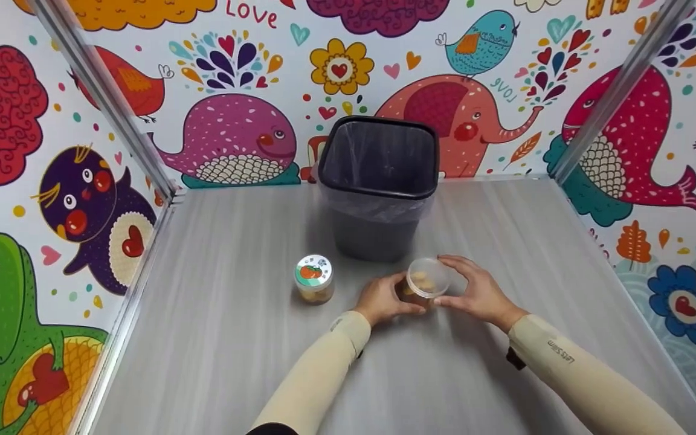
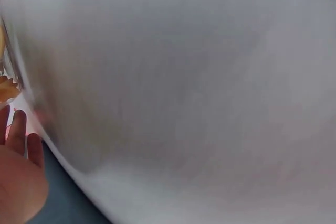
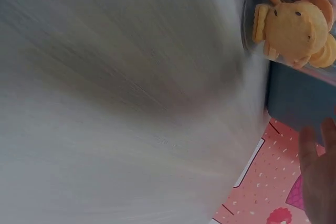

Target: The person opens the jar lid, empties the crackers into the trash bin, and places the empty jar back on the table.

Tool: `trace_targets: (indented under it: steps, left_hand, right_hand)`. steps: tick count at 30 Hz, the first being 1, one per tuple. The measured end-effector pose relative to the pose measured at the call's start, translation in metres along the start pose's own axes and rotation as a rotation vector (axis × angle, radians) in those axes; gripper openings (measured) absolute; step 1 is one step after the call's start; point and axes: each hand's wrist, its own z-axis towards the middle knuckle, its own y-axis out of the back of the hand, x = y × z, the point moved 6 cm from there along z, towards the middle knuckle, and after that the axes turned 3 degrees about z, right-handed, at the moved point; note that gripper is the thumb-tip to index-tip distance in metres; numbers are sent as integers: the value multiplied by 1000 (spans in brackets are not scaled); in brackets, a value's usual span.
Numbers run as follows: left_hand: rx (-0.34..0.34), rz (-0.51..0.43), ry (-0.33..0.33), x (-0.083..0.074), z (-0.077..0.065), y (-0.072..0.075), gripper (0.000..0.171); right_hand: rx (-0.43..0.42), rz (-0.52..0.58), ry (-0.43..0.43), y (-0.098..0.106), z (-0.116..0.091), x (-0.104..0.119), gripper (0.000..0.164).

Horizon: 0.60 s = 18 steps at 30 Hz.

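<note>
A clear plastic jar of biscuits stands slightly tilted on the table. My left hand grips its left side, thumb at the front. At the right, my right hand holds the jar near its rim between thumb and fingers. The top looks see-through; I cannot tell whether a clear lid covers it. Yellow biscuits show through the wall in the right wrist view, and a few biscuits at the left wrist view's edge. Left of my hands stands a second jar with a printed lid.
Behind the jars stands a dark bin with a clear plastic liner folded over its rim. The grey table is bounded by walls printed with cartoon animals and metal posts.
</note>
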Motion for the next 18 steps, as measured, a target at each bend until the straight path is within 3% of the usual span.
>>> trace_targets:
  steps: [7,18]
  left_hand:
    - [31,3,22,2,1,-1,84]
    - [21,89,2,-2,2,3,83]
  right_hand:
    - [0,-6,2,-3,3,-2,86]
    - [110,-107,77,6,14,1,84]
